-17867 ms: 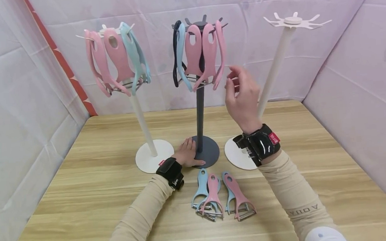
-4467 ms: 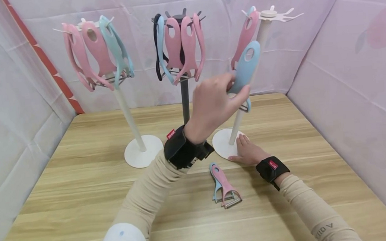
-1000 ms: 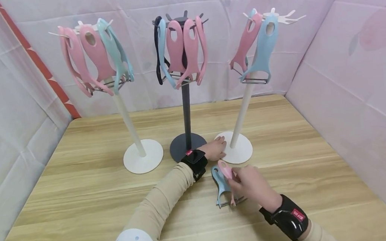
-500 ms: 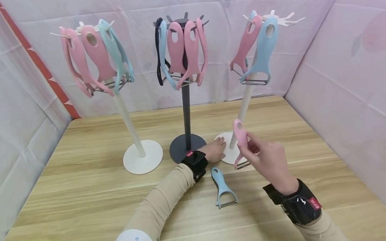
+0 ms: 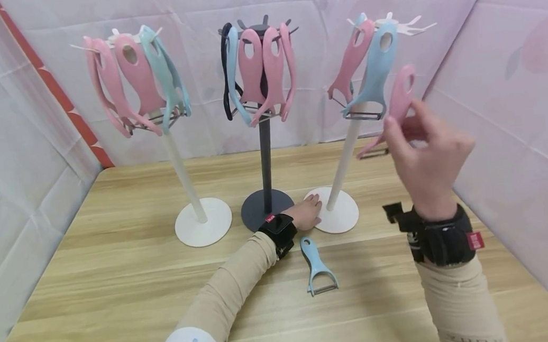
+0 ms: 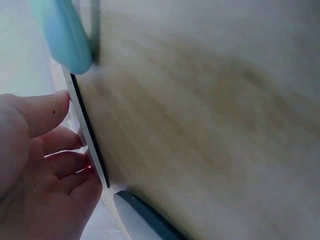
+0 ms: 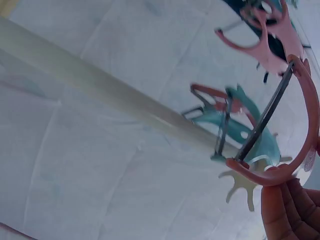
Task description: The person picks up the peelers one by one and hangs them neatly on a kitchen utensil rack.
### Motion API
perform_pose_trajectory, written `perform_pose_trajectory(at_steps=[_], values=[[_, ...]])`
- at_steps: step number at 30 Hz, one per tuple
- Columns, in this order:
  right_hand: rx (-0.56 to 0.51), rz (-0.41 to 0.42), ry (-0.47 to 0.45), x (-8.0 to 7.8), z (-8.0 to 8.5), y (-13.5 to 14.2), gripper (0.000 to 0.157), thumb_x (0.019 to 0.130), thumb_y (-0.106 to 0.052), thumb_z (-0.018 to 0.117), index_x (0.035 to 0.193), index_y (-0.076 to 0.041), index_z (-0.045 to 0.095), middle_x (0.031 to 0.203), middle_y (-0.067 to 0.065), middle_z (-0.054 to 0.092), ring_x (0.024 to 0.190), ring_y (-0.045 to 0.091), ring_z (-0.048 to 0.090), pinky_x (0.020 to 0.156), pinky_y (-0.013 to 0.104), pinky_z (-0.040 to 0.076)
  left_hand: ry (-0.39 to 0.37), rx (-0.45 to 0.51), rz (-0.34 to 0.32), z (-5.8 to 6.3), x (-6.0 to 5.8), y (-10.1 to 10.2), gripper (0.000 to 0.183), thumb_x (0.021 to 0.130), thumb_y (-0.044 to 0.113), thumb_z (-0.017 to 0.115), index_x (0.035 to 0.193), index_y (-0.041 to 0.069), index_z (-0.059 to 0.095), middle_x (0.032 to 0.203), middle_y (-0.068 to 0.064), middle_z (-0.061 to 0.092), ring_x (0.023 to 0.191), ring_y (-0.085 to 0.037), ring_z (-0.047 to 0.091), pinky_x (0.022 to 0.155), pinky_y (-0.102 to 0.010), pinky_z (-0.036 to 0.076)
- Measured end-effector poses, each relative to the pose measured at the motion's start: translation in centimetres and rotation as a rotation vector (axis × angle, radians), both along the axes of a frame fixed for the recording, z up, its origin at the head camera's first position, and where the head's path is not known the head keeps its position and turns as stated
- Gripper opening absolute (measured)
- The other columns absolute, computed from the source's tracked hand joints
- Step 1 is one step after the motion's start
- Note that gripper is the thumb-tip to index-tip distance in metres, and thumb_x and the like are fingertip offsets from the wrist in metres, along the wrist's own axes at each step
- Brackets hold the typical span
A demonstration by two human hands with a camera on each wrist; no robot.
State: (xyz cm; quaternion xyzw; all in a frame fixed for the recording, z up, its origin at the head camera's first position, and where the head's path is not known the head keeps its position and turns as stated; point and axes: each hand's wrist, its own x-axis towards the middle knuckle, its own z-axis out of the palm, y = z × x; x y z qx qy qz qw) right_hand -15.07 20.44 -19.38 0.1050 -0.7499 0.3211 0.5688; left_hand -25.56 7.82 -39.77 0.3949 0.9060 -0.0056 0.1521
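Observation:
My right hand [image 5: 430,155] pinches a pink peeler [image 5: 401,96] by its handle. The peeler is raised beside the right white stand [image 5: 349,158], handle end up and blade down. In the right wrist view its metal blade [image 7: 265,117] spans the forked head, near the stand's hooks. Blue [image 5: 378,63] and pink [image 5: 353,57] peelers hang from that stand, with another blue one partly hidden behind. Low down, my left hand [image 5: 305,214] rests on the stand's round base [image 5: 346,221]. A light blue peeler [image 5: 315,263] lies on the table in front of it.
The left white stand [image 5: 183,167] bears several pink and blue-green peelers. On the dark grey stand [image 5: 265,155] in the middle hang pink, blue and black ones. Bare hooks [image 5: 412,26] stick out at the right stand's right side. Fabric walls enclose the wooden table [image 5: 120,287].
My right hand has lifted the pink peeler off the table, up and to the right towards the right stand's top. The left hand has stayed on the base over the last second.

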Motion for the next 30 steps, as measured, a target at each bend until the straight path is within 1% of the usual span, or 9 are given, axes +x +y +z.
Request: perform_pose_trajectory(at_steps=[5,8,11,15,19,22,25,26,30], values=[[-0.024,-0.066,0.004,-1.5,2.6,0.4,0.025,0.081,-0.02,0.059,0.095,-0.005,0.073,0.068,0.018,0.065,0.059,-0.017,0.049,0.06,0.004,0.042,0.002,-0.004,0.01,0.0,-0.1,-0.1,0.055,0.098,0.029,0.039,0.143,0.002,0.024,0.151,-0.013,0.012,0.138,-0.022,0.011,0.109,-0.025,0.011],[-0.033,-0.08,-0.002,-2.3,3.4,0.5,0.023,0.081,-0.021,0.059,0.096,-0.009,0.073,0.069,0.016,0.066,0.058,-0.017,0.049,0.059,0.004,0.042,-0.001,0.001,0.014,0.1,0.0,-0.1,0.055,0.098,0.028,0.039,0.143,0.002,0.024,0.151,-0.013,0.012,0.138,-0.021,0.011,0.109,-0.024,0.011],[-0.046,-0.088,-0.004,-2.9,3.9,0.7,0.022,0.08,-0.02,0.059,0.093,-0.009,0.073,0.068,0.012,0.067,0.056,-0.016,0.049,0.057,0.004,0.041,-0.016,0.009,0.024,0.3,0.2,-0.1,0.054,0.098,0.028,0.039,0.143,0.001,0.024,0.151,-0.013,0.012,0.138,-0.021,0.01,0.109,-0.024,0.01],[-0.054,-0.083,-0.03,-3.4,4.1,1.0,0.022,0.081,-0.02,0.06,0.092,-0.008,0.074,0.069,0.012,0.068,0.055,-0.016,0.049,0.056,0.004,0.04,-0.03,0.007,0.031,0.5,0.3,-0.1,0.054,0.098,0.028,0.038,0.143,0.002,0.023,0.151,-0.013,0.011,0.138,-0.02,0.009,0.109,-0.023,0.009],[-0.004,-0.087,-0.067,-3.7,3.9,1.2,0.025,0.082,-0.02,0.058,0.095,-0.004,0.072,0.073,0.018,0.068,0.056,-0.02,0.047,0.055,0.003,0.039,-0.022,0.0,0.027,0.5,0.3,0.0,0.054,0.098,0.028,0.038,0.143,0.002,0.023,0.151,-0.013,0.011,0.138,-0.02,0.009,0.109,-0.023,0.009],[0.0,-0.102,-0.106,-3.7,3.6,1.3,0.027,0.083,-0.022,0.058,0.098,-0.005,0.072,0.076,0.019,0.068,0.057,-0.022,0.045,0.055,0.002,0.038,-0.014,-0.004,0.025,0.5,0.4,0.0,0.054,0.098,0.028,0.038,0.143,0.002,0.023,0.151,-0.013,0.012,0.138,-0.021,0.01,0.109,-0.023,0.01],[-0.05,-0.108,-0.151,-3.8,3.5,1.3,0.026,0.082,-0.026,0.058,0.1,-0.012,0.072,0.08,0.015,0.069,0.058,-0.022,0.046,0.056,0.002,0.038,-0.022,-0.002,0.029,0.6,0.4,0.0,0.054,0.098,0.028,0.038,0.143,0.002,0.023,0.151,-0.013,0.011,0.138,-0.021,0.009,0.109,-0.023,0.01],[-0.048,-0.109,-0.154,-3.8,3.4,1.3,0.027,0.082,-0.027,0.059,0.1,-0.012,0.072,0.08,0.015,0.069,0.059,-0.022,0.046,0.056,0.002,0.038,-0.025,-0.001,0.03,0.7,0.5,0.0,0.054,0.098,0.028,0.038,0.143,0.002,0.023,0.151,-0.013,0.011,0.138,-0.02,0.009,0.109,-0.023,0.01],[0.003,-0.119,-0.107,-3.6,3.1,1.3,0.029,0.083,-0.026,0.058,0.092,-0.003,0.071,0.079,0.015,0.069,0.064,-0.025,0.044,0.057,0.001,0.037,-0.027,-0.004,0.028,0.8,0.6,-0.1,0.054,0.098,0.028,0.038,0.143,0.002,0.023,0.151,-0.013,0.011,0.138,-0.02,0.009,0.109,-0.024,0.009]])
